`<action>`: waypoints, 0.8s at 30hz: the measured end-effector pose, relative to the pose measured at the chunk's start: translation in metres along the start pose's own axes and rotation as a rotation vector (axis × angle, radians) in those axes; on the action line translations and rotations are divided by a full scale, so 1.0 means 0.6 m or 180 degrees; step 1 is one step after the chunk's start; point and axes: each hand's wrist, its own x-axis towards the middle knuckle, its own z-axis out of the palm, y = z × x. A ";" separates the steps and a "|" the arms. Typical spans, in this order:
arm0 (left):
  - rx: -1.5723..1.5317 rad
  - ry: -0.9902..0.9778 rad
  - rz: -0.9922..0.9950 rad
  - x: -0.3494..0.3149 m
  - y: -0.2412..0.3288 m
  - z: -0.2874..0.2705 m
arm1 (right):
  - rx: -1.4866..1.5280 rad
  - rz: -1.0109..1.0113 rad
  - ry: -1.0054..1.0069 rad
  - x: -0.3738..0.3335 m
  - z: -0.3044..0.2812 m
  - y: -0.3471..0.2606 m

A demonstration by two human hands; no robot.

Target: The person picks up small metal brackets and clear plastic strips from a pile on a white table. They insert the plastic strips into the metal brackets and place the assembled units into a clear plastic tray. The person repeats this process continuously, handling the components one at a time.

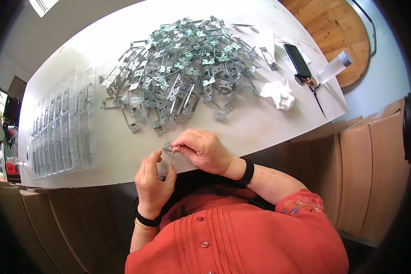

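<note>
Close to the table's near edge, a small silvery metal bracket (167,147) is held up between my two hands. My left hand (152,180) grips its lower side, thumb and fingers curved around it. From the right, my right hand (202,150) pinches the bracket's upper end with thumb and forefinger. My fingers hide part of the piece. Beyond my hands, a big heap of similar metal brackets (178,68) is piled over the middle of the table, tangled together.
At the left lies a clear plastic tray (64,128) with metal parts in its slots. To the right are crumpled white tissue (279,94), a black phone (297,60) and a translucent bottle (334,67). Cardboard boxes (365,173) stand beside the white table (260,132).
</note>
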 end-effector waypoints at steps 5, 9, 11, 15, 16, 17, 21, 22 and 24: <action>-0.0017 -0.0126 -0.0131 0.005 0.011 -0.003 | -0.0019 -0.0142 0.0049 0.000 0.003 0.002; -0.0054 -0.0115 -0.0138 0.005 0.012 -0.002 | 0.0013 -0.0032 -0.0062 0.001 -0.005 -0.001; -0.0058 -0.0063 -0.0069 0.005 0.009 -0.001 | -0.0048 -0.0018 -0.0104 0.001 -0.004 -0.002; -0.0053 0.0031 0.0132 0.010 0.004 0.000 | -0.0101 -0.0196 -0.0016 0.004 -0.003 -0.001; -0.0052 0.0042 0.0168 0.010 0.003 -0.001 | -0.0096 -0.0173 -0.0019 0.004 -0.003 -0.001; -0.0049 0.0044 0.0163 0.010 0.004 -0.002 | -0.0086 -0.0157 -0.0026 0.004 -0.003 -0.002; -0.0028 0.0075 0.0174 0.001 0.003 -0.004 | -0.0073 0.0096 -0.0111 -0.003 -0.004 -0.009; -0.0017 0.0088 0.0178 -0.001 0.003 -0.005 | -0.0002 0.0107 -0.0083 -0.003 -0.004 -0.012; -0.0023 0.0081 0.0231 0.006 0.002 -0.004 | 0.0025 0.0077 0.0030 0.004 -0.008 -0.016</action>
